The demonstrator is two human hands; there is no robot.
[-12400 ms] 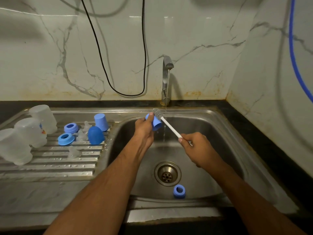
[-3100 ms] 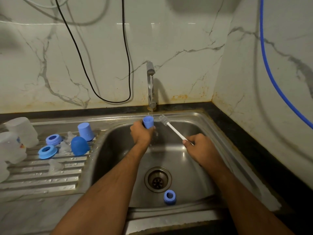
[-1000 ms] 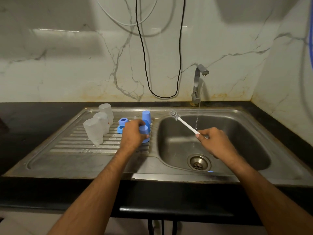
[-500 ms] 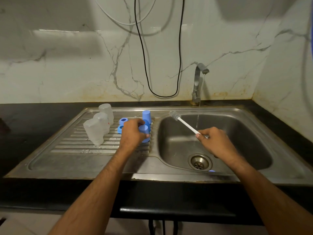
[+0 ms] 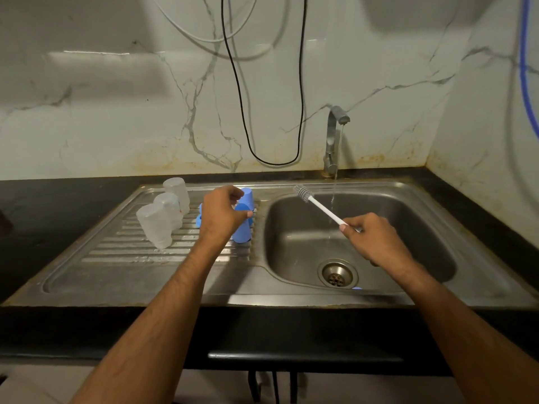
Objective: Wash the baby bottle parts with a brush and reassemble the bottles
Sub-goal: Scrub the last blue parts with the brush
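Since a moment ago the left hand [image 5: 221, 217] has lifted a little off the blue caps [image 5: 243, 225] on the sink's [image 5: 478, 217] draining board; its fingers are curled, but whether they pinch anything I cannot tell, as the hand hides what lies under them. Three clear bottles [image 5: 163, 212] stand upturned just left of those fingers. Over the basin the right hand [image 5: 370, 237] grips the white brush [image 5: 320, 209], bristles up beside the running tap [image 5: 334, 141]. Near the basin's front edge a blue part [image 5: 357, 288] barely shows.
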